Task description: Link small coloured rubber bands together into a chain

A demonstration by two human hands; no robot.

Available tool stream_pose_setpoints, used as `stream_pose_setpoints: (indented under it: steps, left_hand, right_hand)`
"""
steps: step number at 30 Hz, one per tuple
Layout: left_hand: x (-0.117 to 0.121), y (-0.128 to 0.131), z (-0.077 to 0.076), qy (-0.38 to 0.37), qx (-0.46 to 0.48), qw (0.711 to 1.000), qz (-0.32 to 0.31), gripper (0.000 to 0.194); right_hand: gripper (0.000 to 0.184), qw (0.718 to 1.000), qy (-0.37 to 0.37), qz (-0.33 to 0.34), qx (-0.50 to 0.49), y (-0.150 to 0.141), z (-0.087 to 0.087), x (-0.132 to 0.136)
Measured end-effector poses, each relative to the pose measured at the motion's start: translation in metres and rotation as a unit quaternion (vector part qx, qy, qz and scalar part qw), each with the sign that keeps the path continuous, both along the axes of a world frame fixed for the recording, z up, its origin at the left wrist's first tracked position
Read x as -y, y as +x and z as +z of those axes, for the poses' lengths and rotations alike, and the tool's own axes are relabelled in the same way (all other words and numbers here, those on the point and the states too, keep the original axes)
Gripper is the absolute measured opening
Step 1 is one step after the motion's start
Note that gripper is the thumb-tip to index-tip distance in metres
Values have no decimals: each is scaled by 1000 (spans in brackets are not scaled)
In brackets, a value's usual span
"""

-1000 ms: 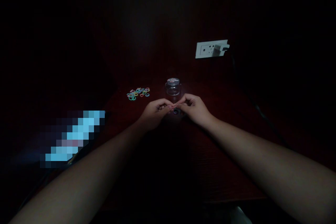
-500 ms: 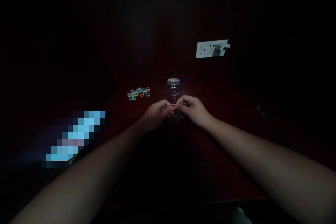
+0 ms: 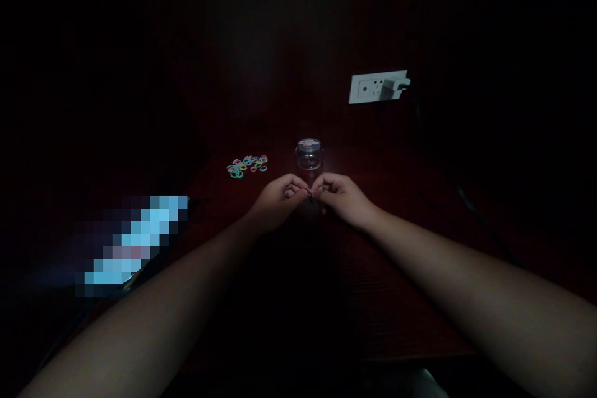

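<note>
In dim light, my left hand (image 3: 277, 199) and my right hand (image 3: 339, 197) meet fingertip to fingertip over a dark reddish table (image 3: 396, 298). Both are closed in a pinch on a small elastic ring (image 3: 309, 191) held between them; its colour is hard to make out. Just behind the hands stands a small clear glass jar (image 3: 308, 155) with a lid. A loose pile of several small coloured rings (image 3: 247, 166) lies on the table to the left of the jar.
A white wall socket (image 3: 377, 87) with a plug in it sits at the back right, and a dark cable runs down from it. A lit, blurred-out screen (image 3: 133, 245) lies at the left. The surroundings are too dark to read.
The two hands have drawn slightly closer together, pinching at the same spot. The jar and the pile of rings have not moved.
</note>
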State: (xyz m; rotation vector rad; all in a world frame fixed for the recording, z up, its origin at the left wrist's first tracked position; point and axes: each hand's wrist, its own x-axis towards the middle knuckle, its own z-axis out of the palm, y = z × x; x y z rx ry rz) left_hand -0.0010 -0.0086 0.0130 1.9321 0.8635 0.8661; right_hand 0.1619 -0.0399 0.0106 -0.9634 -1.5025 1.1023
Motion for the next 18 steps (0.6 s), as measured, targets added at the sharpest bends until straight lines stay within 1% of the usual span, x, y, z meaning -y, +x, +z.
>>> stream_pose_setpoints:
  steps: [4, 9, 14, 18]
  left_hand:
    - [-1, 0, -1, 2, 8, 1000, -6, 18]
    - [1, 0, -1, -7, 7, 1000, 1, 20]
    - [1, 1, 0, -15, 10, 1000, -2, 21]
    - [1, 1, -1, -10, 8, 1000, 0, 21]
  right_hand:
    - [7, 1000, -14, 8, 13, 0, -1, 0]
    - [7, 999, -22, -13, 39, 1, -3, -3]
    - [5, 999, -18, -20, 35, 1, -4, -4]
    - [4, 999, -17, -12, 30, 0, -4, -2]
